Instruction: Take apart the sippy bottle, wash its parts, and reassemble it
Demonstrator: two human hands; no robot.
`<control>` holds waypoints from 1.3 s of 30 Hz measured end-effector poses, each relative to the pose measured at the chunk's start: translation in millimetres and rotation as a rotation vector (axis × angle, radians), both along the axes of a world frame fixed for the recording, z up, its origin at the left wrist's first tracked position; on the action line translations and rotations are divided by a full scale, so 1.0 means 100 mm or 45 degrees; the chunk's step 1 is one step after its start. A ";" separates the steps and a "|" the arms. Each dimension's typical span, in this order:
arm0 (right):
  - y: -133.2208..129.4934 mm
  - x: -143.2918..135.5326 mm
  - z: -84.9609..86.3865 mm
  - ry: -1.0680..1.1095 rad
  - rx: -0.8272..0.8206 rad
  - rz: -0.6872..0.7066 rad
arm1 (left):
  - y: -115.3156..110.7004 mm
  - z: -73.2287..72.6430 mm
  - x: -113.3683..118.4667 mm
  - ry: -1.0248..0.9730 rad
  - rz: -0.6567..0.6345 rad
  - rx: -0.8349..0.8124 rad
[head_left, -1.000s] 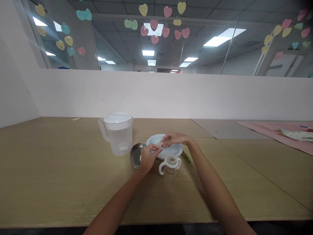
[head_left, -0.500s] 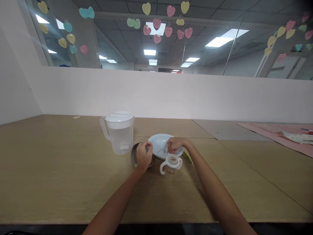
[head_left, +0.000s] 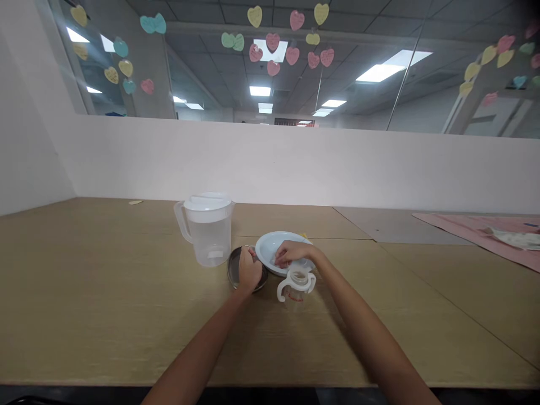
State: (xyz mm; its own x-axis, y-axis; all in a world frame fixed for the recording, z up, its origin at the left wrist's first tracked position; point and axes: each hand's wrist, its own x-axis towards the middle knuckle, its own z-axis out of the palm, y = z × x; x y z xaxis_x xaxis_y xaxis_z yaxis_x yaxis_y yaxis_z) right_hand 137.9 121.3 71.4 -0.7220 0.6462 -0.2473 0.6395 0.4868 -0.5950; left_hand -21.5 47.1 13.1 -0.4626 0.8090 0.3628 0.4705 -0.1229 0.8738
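Hands sit close together mid-tabletop, w/ the small clear two-handled baby cup (head_left: 296, 283) just in front of them, upright, its lid off and its mouth open; looks empty, tho too small to be sure. Left hand (head_left: 248, 271) rests over the round shiny metal lid (head_left: 236, 265), fingers curled shut on smth small at the lid's far edge, can't tell what. Right hand (head_left: 293, 252) hovers over the near rim of the white round plate (head_left: 276, 247), fingers pinched on a small pale bit, prob. a cup part, too blurry to name. Clear plastic jug w/ white lid (head_left: 206, 228) stands upright to the left, approx. half full of water, untouched by either hand. Judging by this: cup is opened and its parts are being sorted on plate and lid; nothing poured yet, jug lid on, cup not reassembled. Light wooden tabletop (head_left: 105, 292) carries it all; pink cloth (head_left: 472, 225) lies far right, well apart.
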 end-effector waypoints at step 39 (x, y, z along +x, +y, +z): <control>-0.73 0.43 0.97 0.500 -0.107 0.049 | -0.13 0.28 0.09 -0.646 -0.052 0.689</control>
State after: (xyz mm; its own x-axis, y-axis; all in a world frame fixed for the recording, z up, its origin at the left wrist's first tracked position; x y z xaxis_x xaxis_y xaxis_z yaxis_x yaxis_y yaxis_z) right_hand 180.8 48.5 168.5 -0.7955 0.6059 0.0012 0.3379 0.4452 -0.8293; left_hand -12.2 34.0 41.0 -0.6526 0.5978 0.4656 0.0110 -0.6069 0.7947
